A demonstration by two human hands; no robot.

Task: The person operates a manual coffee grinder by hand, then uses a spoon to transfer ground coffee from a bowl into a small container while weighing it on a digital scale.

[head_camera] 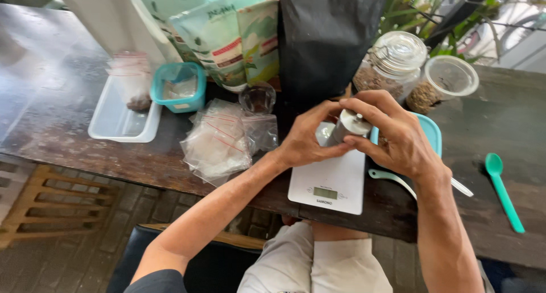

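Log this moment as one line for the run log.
left hand: grips small white container | right hand: grips same container from top | position: over white kitchen scale | nearby: green spoon, plastic bags

Centre frame, a smooth white plastic kitchen scale [329, 182] lies on a dark, worn wooden table [57, 99]; left of it, crinkled glossy clear plastic bags [219, 142]; upper centre, a matt black pouch [324, 37].

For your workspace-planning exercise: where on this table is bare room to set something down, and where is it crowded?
Bare patches: the dark table left of the clear tray, and the stretch around the green spoon. Crowded: the middle, where both hands meet over the white scale, beside plastic bags, and jars behind.
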